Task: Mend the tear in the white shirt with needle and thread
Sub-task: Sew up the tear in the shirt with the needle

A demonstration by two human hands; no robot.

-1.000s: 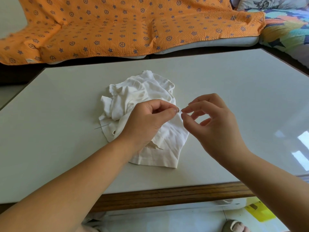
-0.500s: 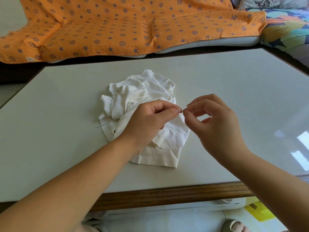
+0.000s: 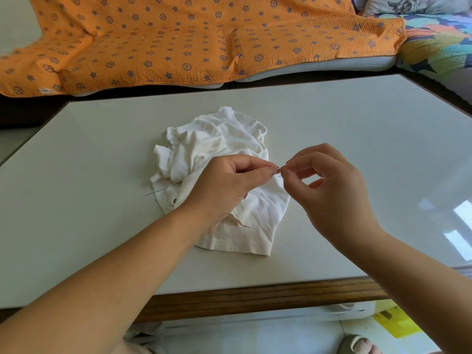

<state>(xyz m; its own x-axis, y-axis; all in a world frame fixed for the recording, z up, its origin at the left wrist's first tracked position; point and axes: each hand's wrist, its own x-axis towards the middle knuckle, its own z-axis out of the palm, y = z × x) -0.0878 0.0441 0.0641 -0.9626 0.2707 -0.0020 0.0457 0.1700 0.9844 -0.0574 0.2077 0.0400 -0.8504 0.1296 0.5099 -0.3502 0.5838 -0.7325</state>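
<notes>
The white shirt (image 3: 219, 152) lies crumpled in the middle of the table, with a jagged tear (image 3: 237, 221) near its front hem and a small hole (image 3: 174, 200) at its left edge. My left hand (image 3: 229, 185) hovers over the shirt and pinches a tiny needle (image 3: 279, 171) between thumb and forefinger. My right hand (image 3: 329, 190) faces it, thumb and forefinger pinched together right at the needle's tip, on a thread too fine to make out. A thin dark strand (image 3: 154, 192) sticks out from the shirt's left side onto the table.
The pale table (image 3: 76, 200) has a wooden front edge (image 3: 255, 295). An orange patterned blanket (image 3: 178, 39) covers the sofa behind it, and a colourful quilt (image 3: 439, 44) lies at the far right. A yellow object (image 3: 393, 323) and a slipper (image 3: 357, 346) are on the floor.
My two hands have drawn their pinched fingertips together until they nearly touch. The shirt has not moved.
</notes>
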